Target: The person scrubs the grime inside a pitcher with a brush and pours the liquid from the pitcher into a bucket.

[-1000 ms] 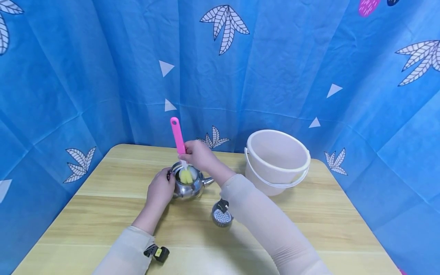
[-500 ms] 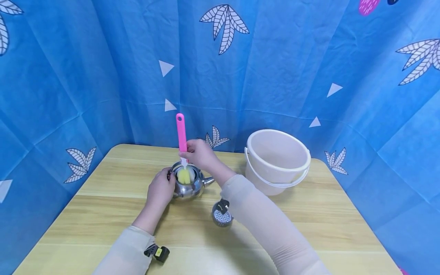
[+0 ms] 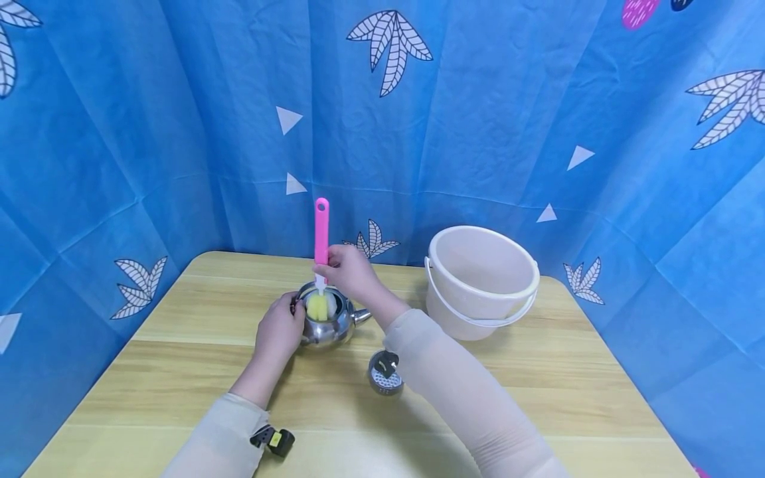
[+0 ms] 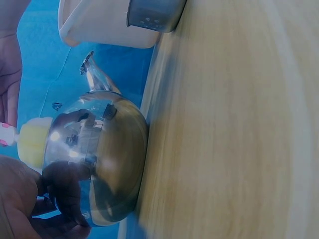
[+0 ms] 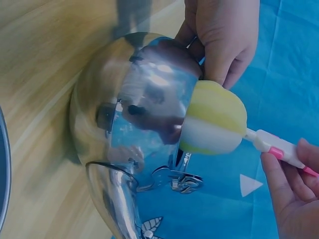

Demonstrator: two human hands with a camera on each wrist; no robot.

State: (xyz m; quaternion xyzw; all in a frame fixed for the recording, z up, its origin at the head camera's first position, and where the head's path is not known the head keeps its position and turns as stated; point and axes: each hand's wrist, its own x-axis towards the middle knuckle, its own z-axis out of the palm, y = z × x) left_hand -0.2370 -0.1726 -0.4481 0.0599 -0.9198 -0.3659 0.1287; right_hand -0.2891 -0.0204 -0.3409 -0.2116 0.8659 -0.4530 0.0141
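Observation:
A shiny steel teapot (image 3: 325, 336) stands on the table, its spout pointing right in the head view. My left hand (image 3: 279, 326) grips it at the handle side, fingers close to the rim. With thumb and fingers my right hand (image 3: 354, 271) pinches a pink-and-white sponge brush (image 3: 321, 229) low on its handle. The brush stands almost upright. Its yellow and white sponge head (image 5: 214, 119) sits in the teapot's mouth, partly above the rim, with its lower end hidden inside.
A small perforated steel strainer (image 3: 384, 383) sits on the wooden table (image 3: 335, 411) below my right wrist. At the back right stands a white bucket (image 3: 460, 312) with its handle hanging down in front. A blue patterned curtain (image 3: 251, 133) encloses the table's back and sides.
The brush's handle top has swung right, from leaning left to nearly upright, while its sponge head shifted slightly left in the teapot's mouth. My left hand and the teapot have stayed put.

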